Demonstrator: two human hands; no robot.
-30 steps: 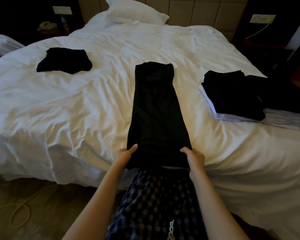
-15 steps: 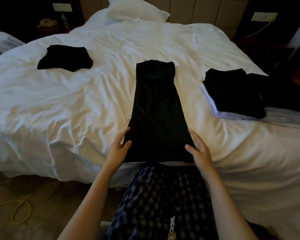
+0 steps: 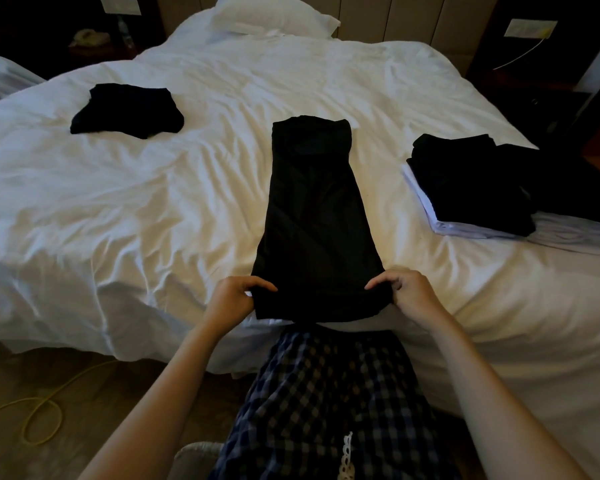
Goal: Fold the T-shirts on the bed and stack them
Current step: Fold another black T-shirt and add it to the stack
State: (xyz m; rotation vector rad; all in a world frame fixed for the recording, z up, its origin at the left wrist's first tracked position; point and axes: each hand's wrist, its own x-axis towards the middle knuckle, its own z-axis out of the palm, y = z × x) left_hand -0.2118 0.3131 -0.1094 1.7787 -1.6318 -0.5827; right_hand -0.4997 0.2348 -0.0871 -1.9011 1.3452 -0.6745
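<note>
White rumpled bed point(image 3: 153, 202), pillow point(image 3: 271, 15) at top centre. Black T-shirt point(image 3: 316, 220), folded into a long narrow strip, lies centre frame, running from the bed's near edge toward the headboard. Left hand point(image 3: 234, 296) pinches the strip's lower-left corner, thumb on top. Right hand point(image 3: 409, 292) pinches the lower-right corner, fingers curled tight. Folded stack point(image 3: 471, 181) at mid-right, near the strip but apart. Folded black shirt point(image 3: 129, 110) at upper left, well apart, with a wide stretch of sheet between.
</note>
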